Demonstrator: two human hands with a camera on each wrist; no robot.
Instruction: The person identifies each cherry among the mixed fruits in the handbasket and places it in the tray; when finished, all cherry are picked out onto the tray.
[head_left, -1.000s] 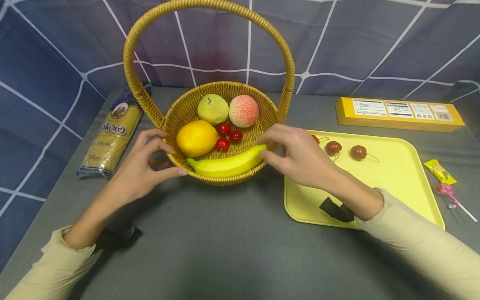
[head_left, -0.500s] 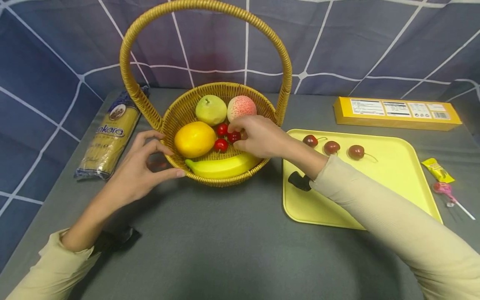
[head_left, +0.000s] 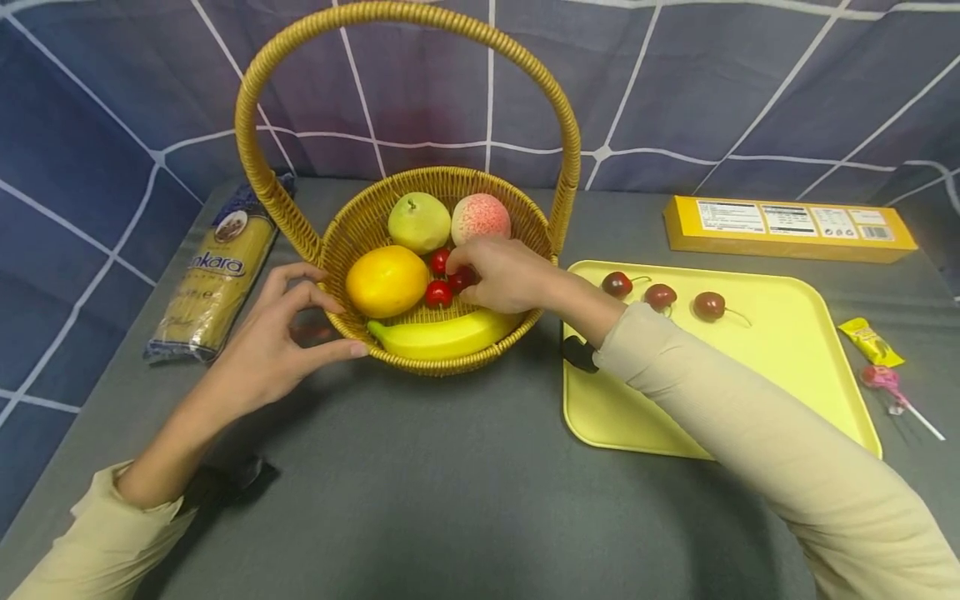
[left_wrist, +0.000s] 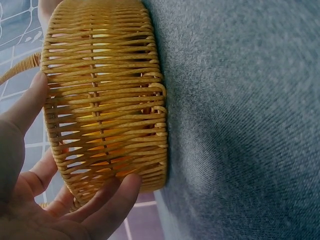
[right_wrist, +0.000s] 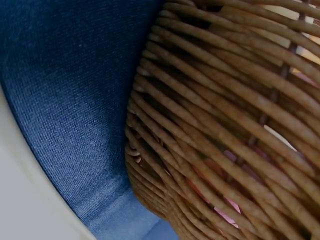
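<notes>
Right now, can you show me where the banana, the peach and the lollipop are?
banana (head_left: 442,335): head view, middle of its yellow skin, at the basket's front.
peach (head_left: 481,218): head view, middle of its pink top, at the basket's back.
lollipop (head_left: 882,377): head view, its pink wrapped head, right of the tray.

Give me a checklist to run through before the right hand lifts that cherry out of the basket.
1. Left hand steadies the basket at its rim: ok.
2. Right hand is inside the basket at the red cherry: ok.
3. Grip on that cherry is firm: cannot tell, the fingers hide it.
4. Other two red cherries lie apart from the fingers: not ok, they are close beside.
5. Yellow tray has bare room near its three dark cherries: ok.
</notes>
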